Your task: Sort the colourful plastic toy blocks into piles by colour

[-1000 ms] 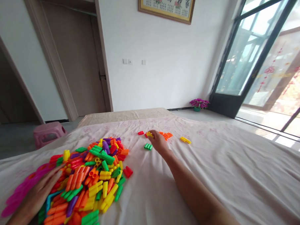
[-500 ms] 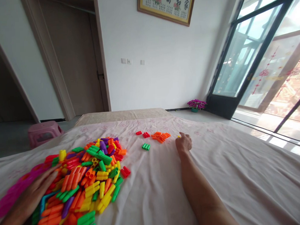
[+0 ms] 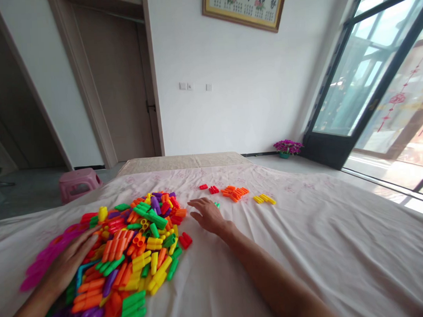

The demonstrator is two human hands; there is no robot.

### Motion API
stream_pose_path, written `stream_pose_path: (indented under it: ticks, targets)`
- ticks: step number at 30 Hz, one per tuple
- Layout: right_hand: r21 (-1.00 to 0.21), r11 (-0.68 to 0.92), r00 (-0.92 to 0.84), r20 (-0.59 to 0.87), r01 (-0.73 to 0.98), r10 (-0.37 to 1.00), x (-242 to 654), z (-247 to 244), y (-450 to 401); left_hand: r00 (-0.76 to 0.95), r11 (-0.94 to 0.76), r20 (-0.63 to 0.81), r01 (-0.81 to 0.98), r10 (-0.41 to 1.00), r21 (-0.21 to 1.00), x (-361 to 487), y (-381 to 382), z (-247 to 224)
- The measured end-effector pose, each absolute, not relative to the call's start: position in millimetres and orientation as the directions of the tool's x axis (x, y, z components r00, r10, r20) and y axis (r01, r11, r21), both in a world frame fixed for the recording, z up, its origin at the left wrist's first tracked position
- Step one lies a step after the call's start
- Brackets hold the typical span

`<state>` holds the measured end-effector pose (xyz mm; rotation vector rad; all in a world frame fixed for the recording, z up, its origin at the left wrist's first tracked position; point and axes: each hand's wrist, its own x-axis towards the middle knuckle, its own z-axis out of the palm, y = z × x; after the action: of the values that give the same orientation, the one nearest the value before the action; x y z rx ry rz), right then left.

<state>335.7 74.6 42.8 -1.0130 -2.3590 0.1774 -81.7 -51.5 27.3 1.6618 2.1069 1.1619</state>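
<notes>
A heap of plastic bullet-shaped building blocks (image 3: 141,241) in orange, green, yellow, red and purple lies on the cloth at the left. My left hand (image 3: 77,251) rests on the heap's left side, fingers stretched out. Over the cloth right of the heap is my right hand (image 3: 209,214), fingers apart and nothing held. It partly hides a green block (image 3: 217,205). Farther back are sorted blocks: red pieces (image 3: 214,189), an orange cluster (image 3: 234,193) and yellow pieces (image 3: 264,199). A lone red block (image 3: 185,240) lies at the heap's right edge.
A pale, wrinkled cloth (image 3: 323,237) covers the surface. Pink ring-like plastic (image 3: 49,256) lies beside the heap. A pink stool (image 3: 80,184) stands on the floor at left, and a pot of purple flowers (image 3: 288,147) by the glass door (image 3: 355,87).
My right hand has moved left from the yellow pieces toward the heap, and those yellow pieces now show. My left hand stays on the heap. The view has turned slightly left.
</notes>
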Motion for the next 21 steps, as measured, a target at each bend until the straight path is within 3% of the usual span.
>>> stream_pose_path:
  ticks: [5, 12, 16, 21]
  targets:
    - [-0.273, 0.745, -0.661, 0.346, 0.608, 0.666, 310, 33, 68, -0.365, 0.108, 0.155, 0.606, 0.918, 0.788, -82, -49, 25]
    - [-0.301, 0.67, -0.574, 0.353, 0.678, 0.739, 313, 38, 65, -0.411, 0.156, 0.113, 0.565, 0.904, 0.81, -60, -60, 51]
    - [-0.416, 0.562, -0.371, 0.456, 0.715, 0.809, 331, 42, 77, -0.413, 0.125, 0.15, 0.567, 0.898, 0.814, -59, -60, 53]
    - [-0.592, 0.319, 0.042, 0.513, 0.74, 0.857, 382, 46, 109, -0.424, 0.094, 0.196, 0.573, 0.884, 0.814, -57, -61, 56]
